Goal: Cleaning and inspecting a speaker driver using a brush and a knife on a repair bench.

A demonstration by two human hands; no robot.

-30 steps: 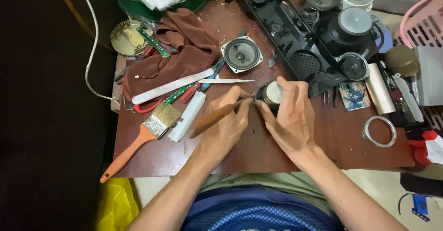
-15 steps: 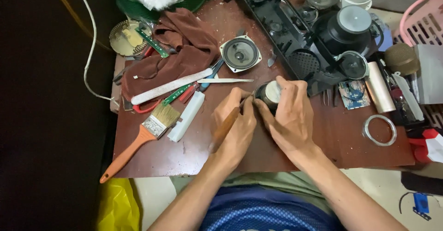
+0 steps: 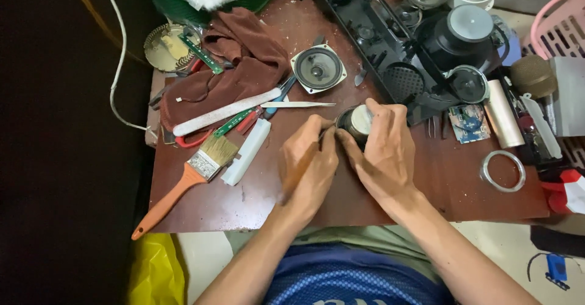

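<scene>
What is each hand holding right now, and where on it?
Right hand grips the small round speaker part by its side. Left hand holds a wooden-handled tool along the handle.

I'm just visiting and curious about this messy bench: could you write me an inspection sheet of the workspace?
Surface: reddish-brown wooden table, scuffed, crowded along the back.
Job's things: small round metal-faced speaker part held on the table by both hands; thin brown wooden-handled tool under the left hand.
Clutter: orange-handled paintbrush, brown cloth, square-framed speaker cone, metal tweezers, silver ring, black plastic casing.
Grippers: left hand grips the tool; right hand cups the speaker part.
Cables: white cable hanging off the left edge.
Surroundings: pink basket, yellow bag.
</scene>
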